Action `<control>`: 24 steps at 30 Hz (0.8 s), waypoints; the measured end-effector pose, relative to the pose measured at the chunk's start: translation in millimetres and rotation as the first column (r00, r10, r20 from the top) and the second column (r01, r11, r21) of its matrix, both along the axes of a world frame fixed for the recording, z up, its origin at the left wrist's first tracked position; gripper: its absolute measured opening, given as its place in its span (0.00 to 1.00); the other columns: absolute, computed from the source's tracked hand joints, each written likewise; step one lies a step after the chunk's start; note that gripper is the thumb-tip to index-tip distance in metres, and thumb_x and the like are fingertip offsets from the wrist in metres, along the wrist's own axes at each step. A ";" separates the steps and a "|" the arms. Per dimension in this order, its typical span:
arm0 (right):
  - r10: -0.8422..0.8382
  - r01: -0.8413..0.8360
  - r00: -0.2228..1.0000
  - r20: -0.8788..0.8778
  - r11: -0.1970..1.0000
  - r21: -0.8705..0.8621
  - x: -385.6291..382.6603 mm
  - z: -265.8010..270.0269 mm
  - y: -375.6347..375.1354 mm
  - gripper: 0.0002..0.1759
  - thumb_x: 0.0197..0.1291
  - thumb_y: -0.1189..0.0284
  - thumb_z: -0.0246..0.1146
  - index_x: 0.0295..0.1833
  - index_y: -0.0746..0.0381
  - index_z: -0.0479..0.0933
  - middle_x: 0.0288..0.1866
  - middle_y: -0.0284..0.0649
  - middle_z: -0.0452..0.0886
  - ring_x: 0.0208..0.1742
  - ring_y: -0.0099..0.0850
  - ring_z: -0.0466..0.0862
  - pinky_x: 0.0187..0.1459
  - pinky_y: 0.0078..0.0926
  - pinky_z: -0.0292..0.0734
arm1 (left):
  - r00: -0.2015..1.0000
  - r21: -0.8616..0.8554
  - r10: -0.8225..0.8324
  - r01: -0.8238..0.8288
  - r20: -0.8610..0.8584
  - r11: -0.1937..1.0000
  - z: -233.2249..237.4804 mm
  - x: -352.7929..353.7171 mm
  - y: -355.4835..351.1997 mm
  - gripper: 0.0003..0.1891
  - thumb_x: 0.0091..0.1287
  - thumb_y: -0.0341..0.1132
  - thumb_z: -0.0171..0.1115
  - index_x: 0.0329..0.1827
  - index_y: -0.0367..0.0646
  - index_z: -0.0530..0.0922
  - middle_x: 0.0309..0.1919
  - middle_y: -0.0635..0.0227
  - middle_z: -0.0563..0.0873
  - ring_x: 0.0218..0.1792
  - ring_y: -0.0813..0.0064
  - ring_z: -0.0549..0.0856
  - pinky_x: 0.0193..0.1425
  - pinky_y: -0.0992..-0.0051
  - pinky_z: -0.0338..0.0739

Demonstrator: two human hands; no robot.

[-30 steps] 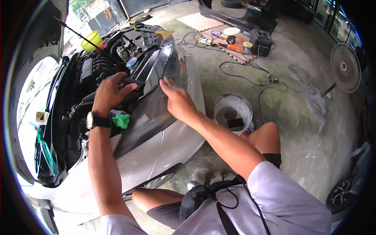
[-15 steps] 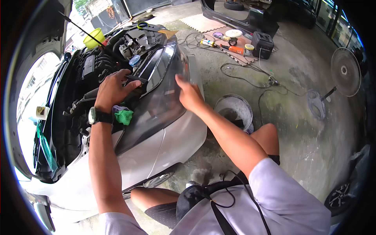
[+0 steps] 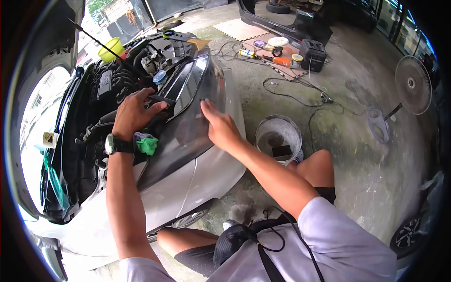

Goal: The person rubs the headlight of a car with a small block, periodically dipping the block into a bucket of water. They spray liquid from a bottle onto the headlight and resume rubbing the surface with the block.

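My left hand, with a watch on its wrist, rests on the black trim by the engine bay. Its thumb is spread away from the fingers, and a dark edge of the car shows between them. On the headlight, my right hand lies against the dark, dull-looking lens. Its fingers are smeared and partly hidden, so I cannot see whether anything is under them. A crumpled green and purple cloth sits beside my left wrist at the lens's inner edge.
A bucket with a dark block in it stands on the floor by my knee. Beyond lie cables, an orange power tool and a black box on foam mats. A fan is at right. The hood prop rod rises at left.
My right hand has slid left and slightly toward me over the headlight. My left hand stays in place. More of the bucket's inside now shows.
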State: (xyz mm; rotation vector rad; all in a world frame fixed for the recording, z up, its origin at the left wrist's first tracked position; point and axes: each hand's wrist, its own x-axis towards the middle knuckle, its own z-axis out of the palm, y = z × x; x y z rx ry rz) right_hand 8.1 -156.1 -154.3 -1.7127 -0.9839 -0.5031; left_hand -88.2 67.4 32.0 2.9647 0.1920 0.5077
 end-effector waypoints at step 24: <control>-0.281 0.226 0.890 -0.359 0.956 -0.188 43.2 -37.0 2.1 0.29 0.70 0.82 0.54 0.76 0.65 0.76 0.74 0.64 0.77 0.71 0.62 0.80 0.73 0.51 0.76 | 0.998 0.004 -0.059 0.059 0.035 0.998 -4.7 -0.1 8.8 0.35 0.66 0.60 0.76 0.64 0.40 0.86 0.50 0.50 0.92 0.53 0.50 0.92 0.57 0.57 0.84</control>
